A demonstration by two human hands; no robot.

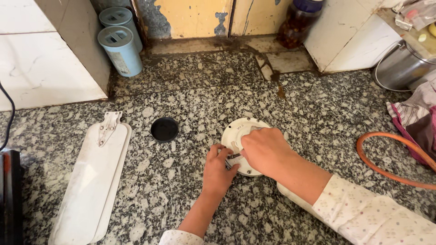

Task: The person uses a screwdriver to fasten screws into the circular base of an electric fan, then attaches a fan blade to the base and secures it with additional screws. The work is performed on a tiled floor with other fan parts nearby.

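Head view.

Work item: white round disc (240, 131), flat on the speckled granite floor, centre of frame, partly covered by both hands.

Left hand (218, 170): fingers curled against the disc's near edge and closed on a small dark tool (234, 156) that lies across the disc; it also steadies the disc.

Right hand (265, 151): clenched over the middle of the disc; whether it pinches the same tool or a fitting beneath cannot be told, as the palm hides it.

Handling note, as judgement: the disc sits loose on hard stone, so it would likely spin or slide under a twist. Best to press it down with the left hand, keep the tool square to its fastener, and turn slowly with the right.

Nearby loose parts: black round cap (164, 129), left of the disc and well apart; two white blades (91, 181) stacked at far left, metal bracket at the top end.

Containers:
- Two pale blue canisters (120, 50) by the wall, slotted lids shut; contents not visible.
- Clear jar (297, 25), blue lid, holds a dark brown mass, kind not clear.
- Steel pot (402, 68) at right, inside hidden.

Other: orange hose (386, 170) curving at right; striped cloth (415, 118) beside the pot.
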